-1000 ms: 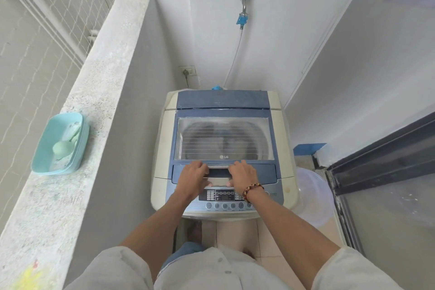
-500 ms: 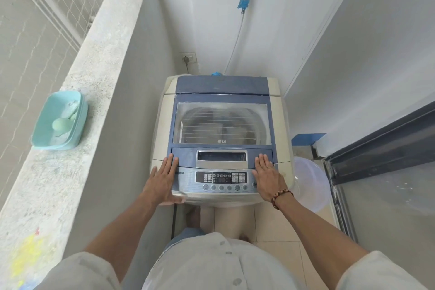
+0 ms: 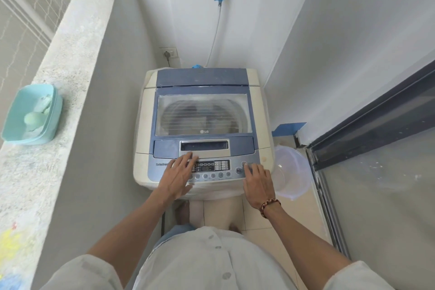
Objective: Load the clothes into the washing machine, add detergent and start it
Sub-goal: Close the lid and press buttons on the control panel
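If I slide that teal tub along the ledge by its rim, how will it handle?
The teal tub looks like thin plastic, so probably light and easy to shove. The ledge looks rough, so it may drag and jerk. It sits near the outer edge, so a hard push might tip it off. Its contents look loose and may shift.

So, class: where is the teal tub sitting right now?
In the head view the teal tub sits far left on the concrete ledge, left of the washing machine and apart from it.

Pale plastered walls (image 3: 294, 30), beige tiled floor (image 3: 219, 213), speckled concrete ledge (image 3: 58, 73) left, dark-framed sliding glass door (image 3: 376, 172) right; daylit.
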